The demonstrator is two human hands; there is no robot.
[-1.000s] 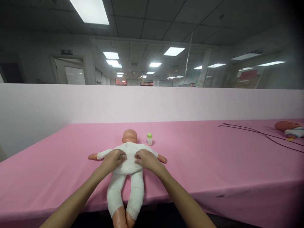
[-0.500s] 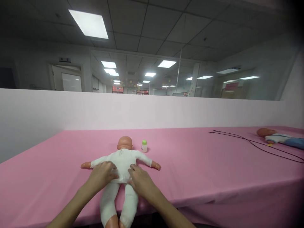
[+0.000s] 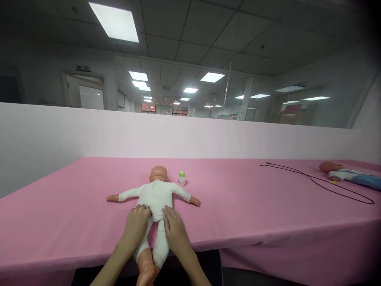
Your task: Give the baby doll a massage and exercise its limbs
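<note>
The baby doll [image 3: 156, 200] in a white sleepsuit lies on the pink-covered worktop [image 3: 238, 206], apparently face down, arms spread to either side. Its long axis runs nearly straight away from the person: head at the far side, legs toward the near edge, feet overhanging that edge. The left hand [image 3: 135, 226] and right hand [image 3: 175, 229] bracket the lower torso from either side, equally near it, with fingers pointing toward the head. Both grips are released: the fingers lie extended on the cloth and do not close around the doll. A small feeding bottle [image 3: 181, 178] with a green cap stands just beyond the doll's shoulder. Well apart to the right lie a black cable [image 3: 315, 182] and a second doll [image 3: 347, 171].
</note>
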